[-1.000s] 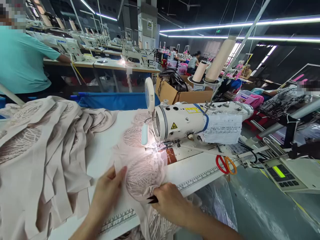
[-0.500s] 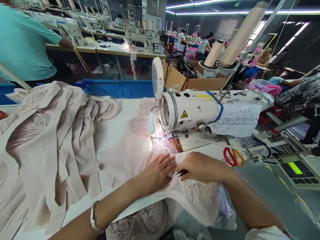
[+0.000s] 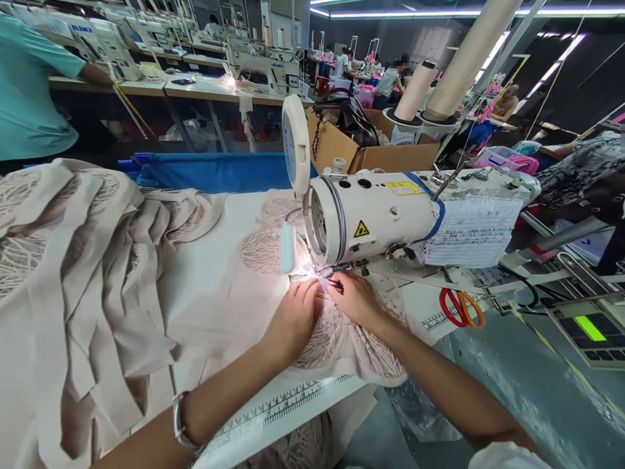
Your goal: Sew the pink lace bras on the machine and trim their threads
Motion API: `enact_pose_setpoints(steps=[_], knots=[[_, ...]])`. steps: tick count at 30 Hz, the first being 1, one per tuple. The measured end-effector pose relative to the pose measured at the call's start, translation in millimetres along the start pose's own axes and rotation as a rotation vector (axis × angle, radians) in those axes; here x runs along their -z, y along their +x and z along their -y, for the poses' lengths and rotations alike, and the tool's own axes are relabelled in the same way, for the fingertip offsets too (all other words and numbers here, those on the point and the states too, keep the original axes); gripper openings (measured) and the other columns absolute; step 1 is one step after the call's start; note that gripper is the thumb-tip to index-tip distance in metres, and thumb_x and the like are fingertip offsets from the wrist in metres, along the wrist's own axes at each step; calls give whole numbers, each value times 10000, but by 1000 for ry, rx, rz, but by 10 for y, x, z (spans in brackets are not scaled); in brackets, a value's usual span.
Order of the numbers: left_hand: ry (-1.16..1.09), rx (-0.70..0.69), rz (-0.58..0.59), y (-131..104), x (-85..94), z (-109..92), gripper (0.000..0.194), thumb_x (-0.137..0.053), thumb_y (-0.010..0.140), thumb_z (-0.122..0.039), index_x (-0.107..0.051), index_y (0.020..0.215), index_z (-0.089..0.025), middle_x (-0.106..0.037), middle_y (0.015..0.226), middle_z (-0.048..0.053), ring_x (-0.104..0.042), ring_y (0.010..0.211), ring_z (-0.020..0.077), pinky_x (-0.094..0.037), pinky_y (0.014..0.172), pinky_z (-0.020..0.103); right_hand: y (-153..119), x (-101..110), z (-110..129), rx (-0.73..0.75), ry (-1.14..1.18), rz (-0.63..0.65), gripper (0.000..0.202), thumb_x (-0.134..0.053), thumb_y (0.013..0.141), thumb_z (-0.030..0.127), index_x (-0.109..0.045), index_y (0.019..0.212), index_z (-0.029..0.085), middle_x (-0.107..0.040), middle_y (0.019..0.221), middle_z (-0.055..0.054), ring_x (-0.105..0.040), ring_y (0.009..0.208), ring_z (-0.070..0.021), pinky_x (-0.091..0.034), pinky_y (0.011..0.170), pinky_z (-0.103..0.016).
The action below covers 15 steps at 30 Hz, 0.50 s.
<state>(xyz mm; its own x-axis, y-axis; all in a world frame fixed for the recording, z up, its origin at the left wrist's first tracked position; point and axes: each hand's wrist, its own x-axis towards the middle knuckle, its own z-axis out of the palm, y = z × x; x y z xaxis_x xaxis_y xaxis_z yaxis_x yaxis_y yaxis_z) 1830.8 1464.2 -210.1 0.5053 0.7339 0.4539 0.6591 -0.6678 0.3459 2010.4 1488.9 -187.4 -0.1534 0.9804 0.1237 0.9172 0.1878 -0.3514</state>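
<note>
Pale pink lace fabric (image 3: 319,342) lies under the lit needle area of a white sewing machine (image 3: 375,212). My left hand (image 3: 295,316) presses on the fabric just in front of the needle area, its fingers close together and bent, tips on the cloth. To its right, my right hand (image 3: 354,299) is closed round a small dark tool (image 3: 336,284), mostly hidden by the fingers, and touches the fabric beside the presser foot. The lace spreads below both wrists over the table edge.
Pale pink pieces (image 3: 92,260) are heaped at the left. Red and orange scissors (image 3: 461,308) lie right of the machine. A control panel (image 3: 588,329) stands far right. Behind are a cardboard box (image 3: 395,158), thread cones (image 3: 415,91) and a person in teal (image 3: 32,91).
Both hands have moved up to the needle area, the right one also leftward. The lace that hung off the table's front now lies mostly on the tabletop. The camera view has shifted slightly.
</note>
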Motion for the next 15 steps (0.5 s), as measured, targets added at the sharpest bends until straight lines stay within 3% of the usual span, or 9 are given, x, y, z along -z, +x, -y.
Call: enact_pose_setpoints(steps=[2, 5, 9, 15], knots=[[177, -36, -14, -38, -36, -65, 437, -381, 1003, -212, -547, 1304, 58, -592, 1342, 295, -552, 1253, 391, -492, 1009, 560, -33, 17, 8, 4, 12, -12, 51, -612, 890, 212, -642, 849, 210, -730, 863, -19, -656, 795, -190, -380, 667, -263], [363, -137, 19, -81, -36, -142, 466, -398, 1003, -245, -574, 1285, 81, -597, 1349, 295, -543, 1279, 407, -449, 1060, 552, -79, 18, 21, 8, 24, -38, 57, -622, 887, 221, -616, 833, 205, -725, 869, -27, -656, 804, -194, -378, 668, -266], [398, -181, 9, -75, -14, -159, 439, -372, 1011, -233, -635, 1215, 53, -671, 1257, 259, -618, 1188, 367, -477, 1025, 480, -111, -7, 36, 31, 17, -36, 57, -633, 868, 175, -587, 846, 200, -721, 868, -34, -666, 815, -201, -393, 669, -264], [357, -201, 57, -22, 12, -123, 509, -399, 1002, -294, -576, 1268, 101, -623, 1305, 297, -589, 1199, 378, -473, 1011, 477, -168, -55, 14, 108, -62, -6, 98, -573, 901, 111, -567, 967, 183, -734, 828, -19, -693, 719, -183, -414, 639, -253]])
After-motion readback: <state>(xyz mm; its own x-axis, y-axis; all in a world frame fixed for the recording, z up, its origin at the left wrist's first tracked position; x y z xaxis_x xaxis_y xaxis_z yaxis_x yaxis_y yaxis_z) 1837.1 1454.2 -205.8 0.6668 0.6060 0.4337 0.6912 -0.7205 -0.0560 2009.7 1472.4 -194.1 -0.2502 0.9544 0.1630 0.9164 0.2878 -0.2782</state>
